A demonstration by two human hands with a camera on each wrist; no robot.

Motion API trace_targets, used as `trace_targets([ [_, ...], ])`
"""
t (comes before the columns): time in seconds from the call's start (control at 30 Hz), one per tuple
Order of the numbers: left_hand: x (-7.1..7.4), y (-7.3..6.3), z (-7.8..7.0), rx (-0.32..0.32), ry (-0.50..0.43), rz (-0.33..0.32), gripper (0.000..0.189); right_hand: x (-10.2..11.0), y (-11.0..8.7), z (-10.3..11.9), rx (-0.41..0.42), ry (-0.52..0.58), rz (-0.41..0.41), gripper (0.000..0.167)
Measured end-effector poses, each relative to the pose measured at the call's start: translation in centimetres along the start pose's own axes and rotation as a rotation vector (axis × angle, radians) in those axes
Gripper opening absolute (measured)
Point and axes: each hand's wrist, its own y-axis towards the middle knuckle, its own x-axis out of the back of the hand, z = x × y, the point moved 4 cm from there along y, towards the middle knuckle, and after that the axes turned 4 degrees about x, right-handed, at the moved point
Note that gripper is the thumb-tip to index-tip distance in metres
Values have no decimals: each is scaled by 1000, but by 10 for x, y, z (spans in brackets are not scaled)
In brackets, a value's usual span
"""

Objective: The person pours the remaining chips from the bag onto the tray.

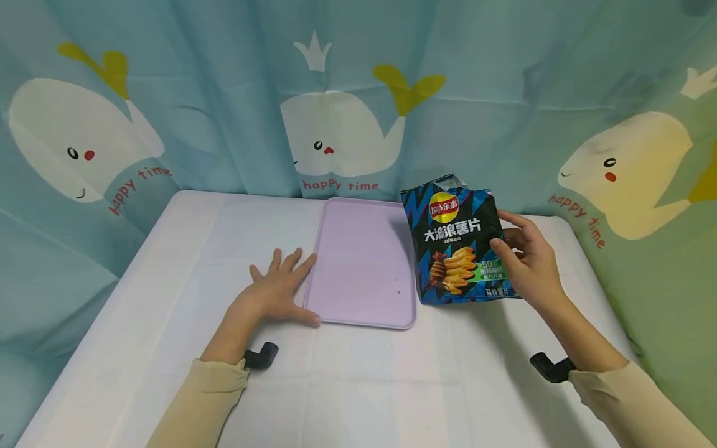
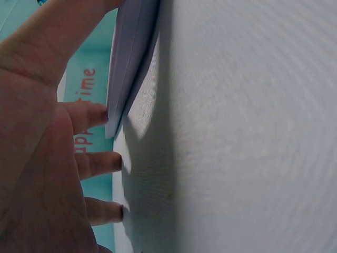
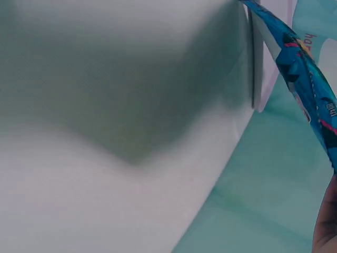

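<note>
A dark blue bag of Lay's potato chips (image 1: 448, 249) is tilted up at the right edge of a lilac tray (image 1: 358, 267). Silver lining shows at its top edge. My right hand (image 1: 529, 261) pinches the bag's right side between thumb and fingers. In the right wrist view the bag (image 3: 303, 74) is seen edge-on, raised off the cloth. My left hand (image 1: 274, 292) lies spread at the tray's left side, thumb and index finger touching its rim. The left wrist view shows this hand (image 2: 37, 147) with straight fingers beside the tray edge (image 2: 129, 58).
A white cloth (image 1: 358, 398) covers the table. Small dark specks lie on the tray near its right side. A blue-green curtain (image 1: 235, 112) with whale prints hangs behind and at both sides. A black wrist mount (image 1: 262, 356) sticks out at each wrist.
</note>
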Motion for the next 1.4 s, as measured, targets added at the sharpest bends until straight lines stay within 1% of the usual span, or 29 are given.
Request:
trace_targets([
  [0.07,0,0,-1,2,7,-1,131,1,2,6,25,-11,7,55],
  [0.27,-1,0,-2,3,18,0,131,2,6,22,85,-1,38,54],
  [0.47,-1,0,-1,4,15,4,130,1,13,36,182,-11,65,53],
  [0.73,-2,0,0,10,5,8,130,-5,23,57,351,-103,158,51],
  [0.9,-2,0,-1,18,6,12,130,-11,27,68,416,-183,204,48],
  [1.07,-2,1,-1,26,15,16,131,-17,33,82,497,-269,269,45],
  [1.2,-3,2,0,26,14,14,131,-21,38,94,543,-298,313,46],
  [1.4,-4,3,2,27,15,14,132,-26,46,107,575,-288,358,47],
])
